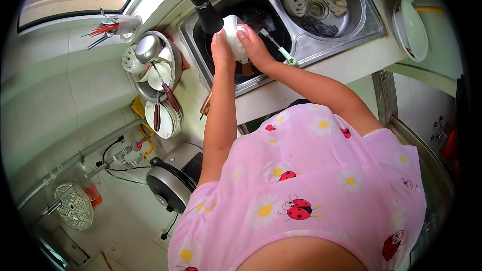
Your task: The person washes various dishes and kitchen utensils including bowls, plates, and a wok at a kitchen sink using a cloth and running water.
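Observation:
Both hands grip a white ceramic bowl (234, 37) above the left basin of a stainless steel double sink, beneath the black faucet (211, 22). My left hand (222, 49) is on its left side and my right hand (254, 45) on its right. Some of the bowl is hidden by the fingers. A green-and-white handled brush (280, 49) leans over the left basin's right edge, beside my right wrist. Dark contents in that basin are hard to make out.
The right basin (348, 19) holds a patterned bowl (294, 3), a dark scouring pad (320, 27) and a crumpled cloth (337, 6). Left of the sink are a metal basin (175, 54) of bowls and ladles, stacked plates (165, 122) and a lidded electric cooker (169, 184). White dishes (412, 30) stand right.

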The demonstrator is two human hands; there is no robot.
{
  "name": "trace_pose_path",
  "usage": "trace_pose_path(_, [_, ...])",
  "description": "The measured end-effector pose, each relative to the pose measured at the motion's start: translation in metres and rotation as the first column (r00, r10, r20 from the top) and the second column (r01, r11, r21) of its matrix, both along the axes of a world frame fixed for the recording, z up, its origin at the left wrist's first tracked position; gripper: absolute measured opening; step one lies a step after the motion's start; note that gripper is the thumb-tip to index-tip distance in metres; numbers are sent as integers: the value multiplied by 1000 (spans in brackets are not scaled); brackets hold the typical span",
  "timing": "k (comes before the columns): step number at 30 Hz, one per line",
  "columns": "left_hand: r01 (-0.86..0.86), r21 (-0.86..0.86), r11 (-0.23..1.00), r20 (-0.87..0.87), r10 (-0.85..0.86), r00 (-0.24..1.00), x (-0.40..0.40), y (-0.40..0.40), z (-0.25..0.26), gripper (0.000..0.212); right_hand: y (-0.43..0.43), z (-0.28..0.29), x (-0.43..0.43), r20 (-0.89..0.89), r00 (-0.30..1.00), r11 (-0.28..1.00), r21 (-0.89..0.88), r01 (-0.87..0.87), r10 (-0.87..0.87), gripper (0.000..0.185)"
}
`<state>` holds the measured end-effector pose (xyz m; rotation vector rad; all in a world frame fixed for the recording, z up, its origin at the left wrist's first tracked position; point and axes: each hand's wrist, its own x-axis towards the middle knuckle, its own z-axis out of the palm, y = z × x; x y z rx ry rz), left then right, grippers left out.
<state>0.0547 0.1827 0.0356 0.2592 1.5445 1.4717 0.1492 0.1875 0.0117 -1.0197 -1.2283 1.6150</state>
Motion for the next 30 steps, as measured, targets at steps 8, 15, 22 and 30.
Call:
trace_pose_path(8, [-59, -22, 998, -295, 50, 954, -23, -3, -21, 49, -4, 26, -5, 87, 996, 862, 503, -56, 13, 38])
trace_pose_path(15, [-153, 62, 986, -371, 165, 914, 2, -4, 16, 74, 54, 17, -28, 313, 949, 856, 483, -182, 25, 31])
trace_pose_path(22, [-52, -1, 999, -68, 52, 996, -17, -9, 4, 77, 54, 3, -45, 477, 868, 856, 499, -138, -138, 29])
trace_pose_path(30, [-163, 21, 986, -98, 165, 981, -13, 3, 20, 52, 78, 12, -41, 226, 962, 986, 31, -166, 155, 44])
